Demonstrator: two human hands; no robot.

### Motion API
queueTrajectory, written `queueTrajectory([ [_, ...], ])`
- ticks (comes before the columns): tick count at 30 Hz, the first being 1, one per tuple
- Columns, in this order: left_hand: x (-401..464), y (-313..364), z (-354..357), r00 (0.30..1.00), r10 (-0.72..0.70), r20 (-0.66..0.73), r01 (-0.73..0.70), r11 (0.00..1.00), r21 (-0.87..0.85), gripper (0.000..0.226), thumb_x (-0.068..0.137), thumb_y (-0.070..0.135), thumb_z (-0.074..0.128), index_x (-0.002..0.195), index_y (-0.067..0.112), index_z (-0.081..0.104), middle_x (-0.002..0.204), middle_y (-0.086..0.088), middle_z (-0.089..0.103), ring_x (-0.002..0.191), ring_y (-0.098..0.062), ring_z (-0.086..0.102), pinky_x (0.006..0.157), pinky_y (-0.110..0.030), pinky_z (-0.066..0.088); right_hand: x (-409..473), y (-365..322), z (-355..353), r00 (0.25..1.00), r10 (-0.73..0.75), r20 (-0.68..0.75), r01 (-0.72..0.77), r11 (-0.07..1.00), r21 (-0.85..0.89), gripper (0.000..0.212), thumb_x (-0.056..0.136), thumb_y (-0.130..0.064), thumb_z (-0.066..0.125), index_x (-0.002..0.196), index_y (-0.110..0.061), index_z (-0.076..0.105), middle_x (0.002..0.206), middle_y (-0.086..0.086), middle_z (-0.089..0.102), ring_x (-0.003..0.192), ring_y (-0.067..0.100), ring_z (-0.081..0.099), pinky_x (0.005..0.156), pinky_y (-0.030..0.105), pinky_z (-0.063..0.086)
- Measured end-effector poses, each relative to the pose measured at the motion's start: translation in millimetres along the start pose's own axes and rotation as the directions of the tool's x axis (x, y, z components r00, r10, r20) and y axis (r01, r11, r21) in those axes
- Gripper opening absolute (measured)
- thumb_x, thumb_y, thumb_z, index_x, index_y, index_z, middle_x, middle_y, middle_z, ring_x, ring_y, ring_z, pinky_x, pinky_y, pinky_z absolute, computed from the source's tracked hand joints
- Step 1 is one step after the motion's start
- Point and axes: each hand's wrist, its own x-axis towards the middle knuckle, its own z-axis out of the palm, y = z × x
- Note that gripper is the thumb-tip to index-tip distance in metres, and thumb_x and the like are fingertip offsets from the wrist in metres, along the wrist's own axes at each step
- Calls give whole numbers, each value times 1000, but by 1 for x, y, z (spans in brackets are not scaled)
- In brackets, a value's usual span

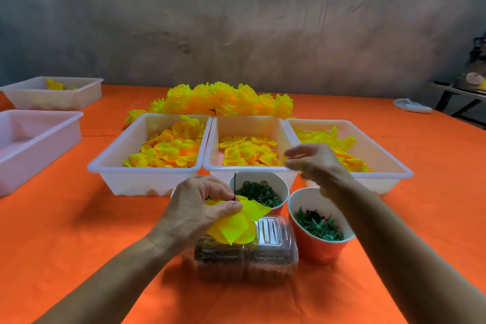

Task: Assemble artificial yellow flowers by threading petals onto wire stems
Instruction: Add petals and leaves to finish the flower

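My left hand point(202, 205) pinches a partly built yellow flower point(236, 226) on a thin dark wire stem point(234, 187) that points straight up, above a clear plastic box point(263, 252). My right hand point(313, 163) hovers between the middle tray point(249, 144) and the right tray point(373, 155); its fingertips pinch together, blurred, and a bit of yellow shows at them. All three white trays, including the left one point(147, 152), hold loose yellow petals.
A cup of green rings point(259, 192) and an orange cup of green leaf pieces point(319, 226) stand in front of the trays. Finished yellow flowers point(226, 100) are heaped behind them. Two more white trays point(39, 139) sit at the left on the orange cloth.
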Motion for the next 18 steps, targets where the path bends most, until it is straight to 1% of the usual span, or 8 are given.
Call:
queueTrajectory([
  [2, 2, 0, -1, 1000, -14, 24, 14, 1000, -12, 8, 67, 14, 82, 73, 12, 76, 86, 0, 70, 91, -12, 65, 86, -31, 51, 30, 15, -24, 980, -94, -176, 43, 960, -277, 28, 82, 0, 62, 108, -5, 69, 112, 16, 67, 98, 24, 63, 82, 28, 47],
  [4, 3, -1, -1, 999, -21, 27, 22, 999, -27, 8, 67, 12, 82, 72, 10, 76, 86, -2, 70, 90, -15, 65, 87, -33, 51, 57, 33, -45, 980, -84, -183, -45, 794, -607, 33, 84, -4, 55, 113, -14, 69, 123, 15, 63, 117, 31, 55, 96, 34, 44],
  [5, 3, -2, 0, 999, -20, 26, 21, 999, -29, 8, 67, 11, 82, 72, 10, 76, 85, -3, 70, 89, -16, 65, 86, -33, 50, 68, 42, -52, 985, -33, -170, -99, 702, -706, 35, 86, -6, 52, 115, -18, 68, 128, 15, 59, 123, 33, 48, 99, 36, 42],
  [8, 3, -4, 1, 999, -16, 28, 17, 999, -47, 8, 67, 12, 83, 70, 12, 76, 83, -2, 70, 85, -17, 65, 83, -31, 51, 93, 61, -56, 979, 118, -166, -203, 502, -841, 37, 89, -10, 45, 121, -20, 62, 133, 13, 51, 133, 32, 28, 102, 37, 36],
  [11, 4, -6, 0, 1000, -6, 25, 8, 998, -59, 8, 66, 12, 83, 68, 13, 75, 82, -3, 70, 82, -18, 65, 81, -37, 52, 112, 71, -50, 970, 224, -96, -174, 359, -917, 39, 92, -11, 39, 129, -14, 54, 138, 11, 45, 135, 32, 26, 105, 38, 31],
  [14, 5, -6, 0, 1000, 4, 25, -2, 998, -57, 8, 67, 13, 83, 69, 12, 75, 81, -4, 70, 81, -22, 65, 80, -42, 52, 122, 75, -46, 965, 259, -38, -138, 382, -914, 34, 92, -8, 41, 123, -5, 55, 137, 16, 48, 129, 34, 40, 103, 40, 35],
  [16, 5, -7, -1, 1000, 3, 28, -2, 998, -56, 8, 67, 14, 82, 70, 13, 75, 80, -5, 70, 81, -24, 65, 79, -45, 51, 120, 76, -46, 984, 133, -122, -173, 502, -847, 30, 89, -7, 46, 114, -7, 62, 129, 19, 56, 122, 34, 49, 97, 37, 40],
  [18, 4, -7, -1, 999, -3, 32, 5, 998, -62, 8, 67, 15, 82, 70, 13, 75, 81, -6, 69, 82, -26, 65, 80, -47, 51, 115, 77, -45, 973, -54, -225, -138, 645, -752, 27, 84, -3, 56, 104, -11, 71, 118, 19, 63, 112, 35, 57, 91, 35, 44],
])
